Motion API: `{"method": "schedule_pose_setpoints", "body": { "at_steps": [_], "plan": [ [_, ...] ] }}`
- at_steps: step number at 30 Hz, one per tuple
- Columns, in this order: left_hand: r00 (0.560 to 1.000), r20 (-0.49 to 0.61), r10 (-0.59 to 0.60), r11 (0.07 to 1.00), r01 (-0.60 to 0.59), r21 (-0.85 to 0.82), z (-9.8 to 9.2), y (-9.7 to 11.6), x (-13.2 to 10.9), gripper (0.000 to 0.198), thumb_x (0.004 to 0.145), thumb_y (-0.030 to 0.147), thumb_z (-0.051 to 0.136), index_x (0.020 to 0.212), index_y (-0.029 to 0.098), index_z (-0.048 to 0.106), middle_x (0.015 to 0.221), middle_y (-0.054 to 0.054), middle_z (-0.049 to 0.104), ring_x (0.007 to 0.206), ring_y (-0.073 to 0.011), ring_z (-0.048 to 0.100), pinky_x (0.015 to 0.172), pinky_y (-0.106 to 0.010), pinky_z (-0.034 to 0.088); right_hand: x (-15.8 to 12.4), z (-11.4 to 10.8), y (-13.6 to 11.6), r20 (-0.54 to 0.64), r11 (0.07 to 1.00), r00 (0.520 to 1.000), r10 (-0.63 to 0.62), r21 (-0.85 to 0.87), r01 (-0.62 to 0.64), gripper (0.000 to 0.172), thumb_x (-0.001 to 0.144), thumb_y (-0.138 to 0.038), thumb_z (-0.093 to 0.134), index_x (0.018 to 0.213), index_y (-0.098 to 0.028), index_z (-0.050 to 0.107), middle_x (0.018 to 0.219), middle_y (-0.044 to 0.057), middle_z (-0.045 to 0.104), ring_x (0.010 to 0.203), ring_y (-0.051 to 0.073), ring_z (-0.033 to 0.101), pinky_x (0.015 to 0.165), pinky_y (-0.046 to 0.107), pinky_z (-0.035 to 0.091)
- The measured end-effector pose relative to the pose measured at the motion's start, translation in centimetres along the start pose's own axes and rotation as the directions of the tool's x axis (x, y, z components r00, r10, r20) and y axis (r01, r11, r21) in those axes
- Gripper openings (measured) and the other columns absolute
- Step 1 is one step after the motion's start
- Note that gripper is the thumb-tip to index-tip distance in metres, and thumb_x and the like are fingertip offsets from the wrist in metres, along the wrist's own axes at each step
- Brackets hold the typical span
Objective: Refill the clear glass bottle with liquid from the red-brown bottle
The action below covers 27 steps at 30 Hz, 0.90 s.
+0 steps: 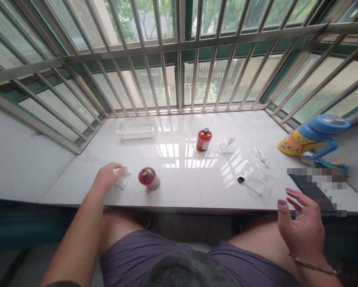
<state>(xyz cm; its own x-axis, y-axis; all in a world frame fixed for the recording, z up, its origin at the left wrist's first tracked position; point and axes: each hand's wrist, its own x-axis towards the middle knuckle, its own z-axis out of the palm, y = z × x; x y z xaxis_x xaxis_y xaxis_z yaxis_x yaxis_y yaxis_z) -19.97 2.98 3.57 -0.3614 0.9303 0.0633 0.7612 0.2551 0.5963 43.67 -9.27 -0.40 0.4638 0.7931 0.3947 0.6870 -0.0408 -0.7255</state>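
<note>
My left hand [107, 175] rests on the white sill at the left, fingers curled over small white cotton pads [122, 177]. Just right of it stands a small red jar [149, 178] without a lid. My right hand [301, 225] hovers open at the front right, fingers spread, holding nothing. A red bottle with a black cap [203, 140] stands upright mid-sill. A small black cap [240, 180] lies beside clear plastic wrappers [261, 181] near the front edge.
A white plastic basket [136, 128] sits at the back left. A clear dish [228, 145] and white scraps [259, 154] lie right of centre. A blue and yellow jug [315, 137] leans at the right, by a dark flat item [312, 189]. Metal window bars [179, 59] enclose the sill.
</note>
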Motion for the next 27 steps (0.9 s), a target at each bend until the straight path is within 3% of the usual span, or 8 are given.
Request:
{"method": "schedule_pose_setpoints", "body": {
  "at_steps": [5,7,9,12,15,18,23,27],
  "plan": [
    [0.989,-0.112,-0.094,0.964,0.063,-0.259,-1.3,2.1,-4.9,0.037,0.081,0.057,0.069,0.091,0.021,0.070,0.085,-0.005,0.075,0.089,-0.0280,0.073,0.086,-0.041,0.062,-1.6,0.9,-3.1,0.143,0.945,0.936,-0.323,0.091,0.313,0.023,0.101,-0.044,0.064,0.112,-0.026,0.070,0.122,0.012,0.073,0.118,0.035,0.071,0.107,0.057,0.056],
    [0.979,-0.143,-0.147,0.826,0.042,-0.562,-2.2,4.1,-7.6,0.035,0.078,0.052,0.078,0.089,0.021,0.065,0.084,-0.002,0.072,0.088,-0.0234,0.071,0.087,-0.036,0.062,-2.6,1.5,-4.6,0.232,0.914,0.890,-0.394,0.205,0.351,0.015,0.102,-0.035,0.065,0.112,-0.026,0.071,0.117,0.010,0.074,0.112,0.031,0.073,0.100,0.048,0.059],
    [0.980,-0.071,-0.188,0.598,0.057,-0.799,-2.9,6.5,-10.7,0.033,0.075,0.042,0.087,0.088,0.021,0.067,0.085,0.000,0.072,0.084,-0.0188,0.070,0.084,-0.031,0.061,-3.8,2.1,-6.4,0.322,0.883,0.838,-0.441,0.321,0.341,0.013,0.103,-0.027,0.065,0.114,-0.027,0.071,0.113,0.008,0.075,0.109,0.027,0.073,0.095,0.041,0.060],
    [0.977,0.183,-0.110,0.459,0.213,-0.862,-2.5,10.1,-15.4,0.029,0.081,0.038,0.088,0.095,0.018,0.072,0.091,-0.005,0.076,0.083,-0.0197,0.071,0.078,-0.030,0.060,-5.7,2.7,-10.1,0.437,0.850,0.765,-0.474,0.453,0.268,0.019,0.103,-0.024,0.064,0.121,-0.028,0.069,0.114,0.007,0.075,0.108,0.025,0.073,0.094,0.037,0.061],
    [0.908,0.419,0.027,0.493,0.353,-0.795,0.0,12.9,-19.6,0.024,0.089,0.039,0.084,0.093,0.018,0.073,0.089,-0.006,0.074,0.081,-0.0202,0.069,0.075,-0.030,0.058,-7.2,2.9,-13.9,0.538,0.834,0.689,-0.486,0.522,0.181,0.036,0.102,-0.028,0.068,0.137,-0.029,0.063,0.131,0.010,0.071,0.122,0.027,0.069,0.106,0.040,0.059],
    [0.819,0.543,0.184,0.642,0.319,-0.698,3.2,14.7,-22.6,0.023,0.094,0.041,0.079,0.092,0.019,0.072,0.108,-0.009,0.075,0.095,-0.0228,0.069,0.084,-0.031,0.057,-8.1,3.6,-16.3,0.616,0.837,0.621,-0.485,0.532,0.126,0.049,0.097,-0.029,0.075,0.143,-0.028,0.059,0.141,0.011,0.066,0.133,0.028,0.063,0.116,0.044,0.053],
    [0.767,0.575,0.284,0.664,0.276,-0.695,7.0,15.7,-24.3,0.023,0.096,0.042,0.074,0.092,0.019,0.070,0.113,-0.007,0.069,0.094,-0.0207,0.065,0.082,-0.029,0.053,-8.4,4.8,-16.1,0.721,0.886,0.573,-0.390,0.462,0.022,0.026,0.096,-0.017,0.069,0.119,-0.027,0.073,0.126,0.007,0.072,0.121,0.024,0.067,0.109,0.041,0.053],
    [0.748,0.615,0.250,0.625,0.361,-0.692,9.0,15.1,-24.3,0.022,0.096,0.040,0.074,0.096,0.018,0.072,0.098,-0.003,0.068,0.087,-0.0176,0.061,0.081,-0.027,0.049,-8.5,4.7,-14.6,0.792,0.900,0.544,-0.275,0.412,-0.145,0.016,0.103,-0.030,0.065,0.112,-0.026,0.077,0.114,0.005,0.076,0.107,0.022,0.069,0.096,0.037,0.054]
  ]
}}
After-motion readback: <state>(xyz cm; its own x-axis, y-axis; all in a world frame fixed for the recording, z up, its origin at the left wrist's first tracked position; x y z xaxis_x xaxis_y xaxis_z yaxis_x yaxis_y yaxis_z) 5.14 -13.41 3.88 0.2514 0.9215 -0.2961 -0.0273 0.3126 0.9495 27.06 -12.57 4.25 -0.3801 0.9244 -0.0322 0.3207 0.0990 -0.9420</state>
